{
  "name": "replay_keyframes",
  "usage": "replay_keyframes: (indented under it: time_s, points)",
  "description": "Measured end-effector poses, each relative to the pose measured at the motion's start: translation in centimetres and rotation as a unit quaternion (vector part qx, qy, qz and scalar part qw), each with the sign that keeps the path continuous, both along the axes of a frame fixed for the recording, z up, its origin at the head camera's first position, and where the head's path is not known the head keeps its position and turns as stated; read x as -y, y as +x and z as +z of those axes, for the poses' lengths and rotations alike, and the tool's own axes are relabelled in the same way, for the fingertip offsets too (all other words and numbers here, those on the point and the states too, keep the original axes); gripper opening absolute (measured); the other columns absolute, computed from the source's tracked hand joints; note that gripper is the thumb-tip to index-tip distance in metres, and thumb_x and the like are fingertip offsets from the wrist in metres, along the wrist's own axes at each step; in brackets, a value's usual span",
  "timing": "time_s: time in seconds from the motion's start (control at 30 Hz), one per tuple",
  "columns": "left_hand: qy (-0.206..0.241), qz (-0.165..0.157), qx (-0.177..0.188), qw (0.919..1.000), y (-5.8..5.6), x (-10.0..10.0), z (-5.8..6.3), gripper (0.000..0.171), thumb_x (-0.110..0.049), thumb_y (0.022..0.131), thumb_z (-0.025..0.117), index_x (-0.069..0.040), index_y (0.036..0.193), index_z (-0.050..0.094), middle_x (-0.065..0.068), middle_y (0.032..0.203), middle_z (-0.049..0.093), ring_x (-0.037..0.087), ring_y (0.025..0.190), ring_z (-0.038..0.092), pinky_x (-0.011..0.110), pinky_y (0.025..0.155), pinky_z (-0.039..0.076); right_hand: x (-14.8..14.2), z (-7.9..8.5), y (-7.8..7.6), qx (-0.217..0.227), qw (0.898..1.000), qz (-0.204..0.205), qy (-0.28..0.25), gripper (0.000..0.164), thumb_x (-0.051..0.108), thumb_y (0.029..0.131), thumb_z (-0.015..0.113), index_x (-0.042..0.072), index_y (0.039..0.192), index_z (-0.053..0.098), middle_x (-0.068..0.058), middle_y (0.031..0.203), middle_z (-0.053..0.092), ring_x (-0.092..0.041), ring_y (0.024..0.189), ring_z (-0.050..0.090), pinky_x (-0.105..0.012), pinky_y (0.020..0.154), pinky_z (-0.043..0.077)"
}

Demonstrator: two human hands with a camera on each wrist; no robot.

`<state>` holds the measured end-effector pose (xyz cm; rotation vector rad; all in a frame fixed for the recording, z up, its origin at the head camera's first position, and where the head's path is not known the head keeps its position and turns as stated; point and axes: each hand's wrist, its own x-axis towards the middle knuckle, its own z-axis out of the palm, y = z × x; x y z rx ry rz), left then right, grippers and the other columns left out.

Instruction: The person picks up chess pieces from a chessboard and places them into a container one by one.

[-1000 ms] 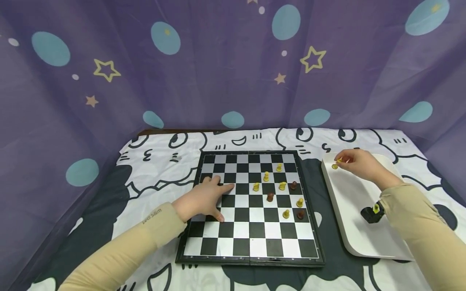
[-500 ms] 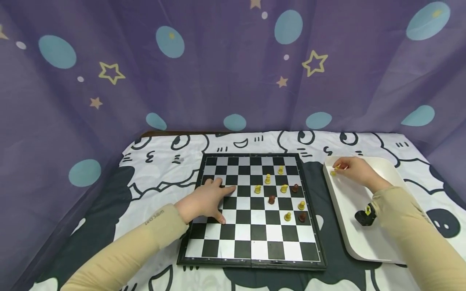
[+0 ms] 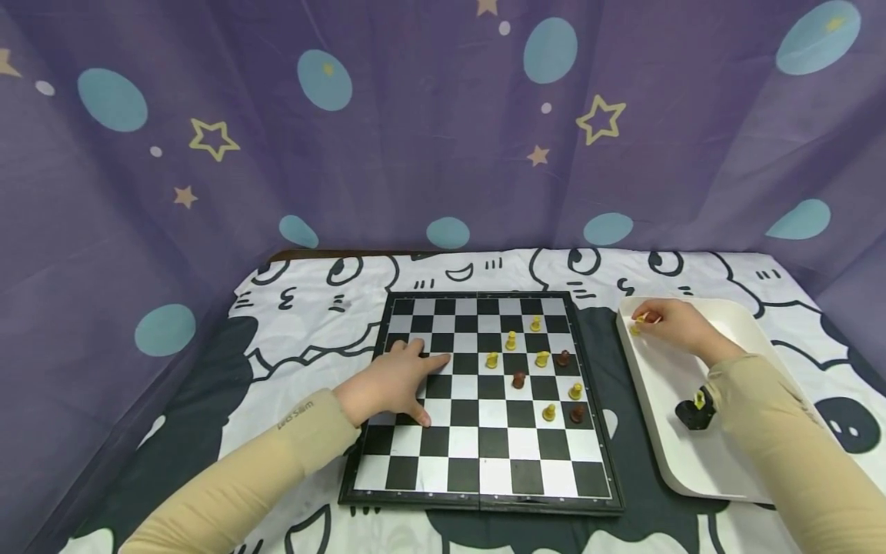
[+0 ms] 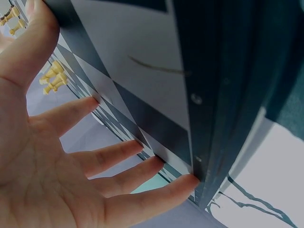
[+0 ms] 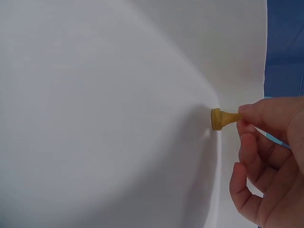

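Note:
A black-framed chessboard (image 3: 494,412) lies in the middle of the head view. Several yellow chess pieces (image 3: 511,341) and three dark brown ones (image 3: 519,380) stand on its right half. My left hand (image 3: 396,382) rests on the board's left side with fingers spread, its fingertips (image 4: 192,180) on the squares and frame. Over the far left corner of the white tray (image 3: 657,431), my right hand (image 3: 674,325) pinches a yellow chess piece (image 5: 218,119) by its top between thumb and fingers. Its base points to the tray floor; the fingers hide its head.
The tray stands right of the board, a gap of cloth between them. Beside my right sleeve is a black wrist device (image 3: 694,412). A black-and-white cartoon cloth (image 3: 304,315) covers the table. Behind hangs a purple curtain (image 3: 415,154).
My right hand has lowered slightly toward the tray's far left corner, still holding the yellow chess piece. The left hand stays on the board. The head view has shifted a little.

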<state>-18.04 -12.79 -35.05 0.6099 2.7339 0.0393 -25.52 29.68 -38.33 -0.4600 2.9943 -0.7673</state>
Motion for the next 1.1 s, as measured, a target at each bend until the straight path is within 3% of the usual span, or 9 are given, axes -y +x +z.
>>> replay_keyframes:
  time_s: [0.7,1.1]
  points:
    - [0.01,-0.004,0.004,0.9999,0.0,0.3,-0.1,0.1,-0.045,0.055,0.087,-0.023,0.143,0.045,0.017,0.124,0.048,0.032,0.105,0.045,0.045,0.081,0.049,-0.6,2.7,0.9,0.026,0.999,0.002,0.022,0.026,0.014,0.086,0.066,-0.003,0.107,0.063,-0.01,0.083,0.064,-0.018,0.074,0.055,-0.031,0.062,0.042]
    - [0.011,-0.006,0.006,0.9999,0.0,0.2,-0.1,0.1,-0.046,0.055,0.087,-0.023,0.143,0.044,0.018,0.125,0.047,0.032,0.105,0.045,0.046,0.082,0.049,0.9,4.9,2.0,-0.021,1.0,0.01,0.003,0.022,0.013,0.087,0.064,0.0,0.106,0.064,-0.005,0.08,0.063,-0.016,0.072,0.053,-0.03,0.063,0.042]
